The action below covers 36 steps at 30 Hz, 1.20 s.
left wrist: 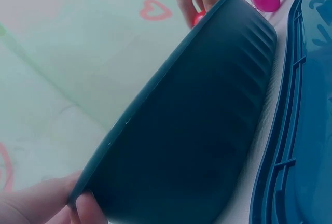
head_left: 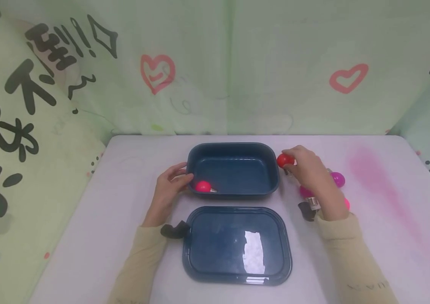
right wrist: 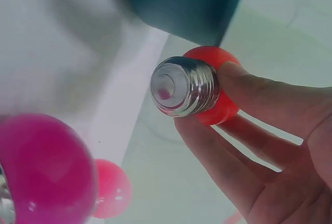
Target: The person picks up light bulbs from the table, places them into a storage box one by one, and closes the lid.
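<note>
My left hand (head_left: pixel 169 185) pinches the left rim of a dark blue rectangular box (head_left: pixel 234 151), thumb on one side and fingers on the other. A pink light bulb (head_left: pixel 203 186) with a metal screw base lies inside, at the box's front left corner. Just off the box's right end, my right hand (head_left: pixel 308 166) holds a red light bulb (head_left: pixel 285 160) between thumb and fingers. In the right wrist view the silver screw base (right wrist: pixel 199 86) points away from the palm. The blue lid (head_left: pixel 219 253) lies flat in front of the box.
Under and beside my right forearm lie several bulbs: a purple one (head_left: pixel 338 179), a magenta one (head_left: pixel 306 192) and a pink one (head_left: pixel 347 204), partly hidden by the arm. A pale green curtain (head_left: pixel 276 97) with drawn hearts hangs behind the white table (head_left: pixel 97 219).
</note>
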Tool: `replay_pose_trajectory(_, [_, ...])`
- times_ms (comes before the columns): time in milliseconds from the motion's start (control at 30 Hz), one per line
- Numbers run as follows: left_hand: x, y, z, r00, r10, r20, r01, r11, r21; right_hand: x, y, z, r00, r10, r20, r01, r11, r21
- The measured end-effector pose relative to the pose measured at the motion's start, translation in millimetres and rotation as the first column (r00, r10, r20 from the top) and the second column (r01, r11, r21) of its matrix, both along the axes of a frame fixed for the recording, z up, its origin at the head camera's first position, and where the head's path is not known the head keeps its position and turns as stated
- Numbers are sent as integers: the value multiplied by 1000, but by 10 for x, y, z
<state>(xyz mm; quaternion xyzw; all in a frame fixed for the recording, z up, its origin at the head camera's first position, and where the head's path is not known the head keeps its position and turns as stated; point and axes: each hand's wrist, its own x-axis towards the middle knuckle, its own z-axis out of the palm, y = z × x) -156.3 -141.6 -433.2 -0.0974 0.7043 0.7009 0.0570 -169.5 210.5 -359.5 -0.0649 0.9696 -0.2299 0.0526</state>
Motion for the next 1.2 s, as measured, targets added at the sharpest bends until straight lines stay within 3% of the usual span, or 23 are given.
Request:
replay_pose_trajectory(633, [-4, -19, -24, 1000, -10, -21, 11, 1000, 26, 111, -180, 247, 1000, 22, -18, -23, 998, -61])
replay_pose_trajectory(967, [-9, -9, 7, 1000, -12, -2, 12, 1000, -1, 141, -377, 247, 999, 28, -18, -29, 998, -56])
replay_pose_trajectory(1200, [2, -6, -4, 1000, -6, -10, 6, 1000, 23, 135, -511, 201, 995, 83, -48, -84, 996, -22])
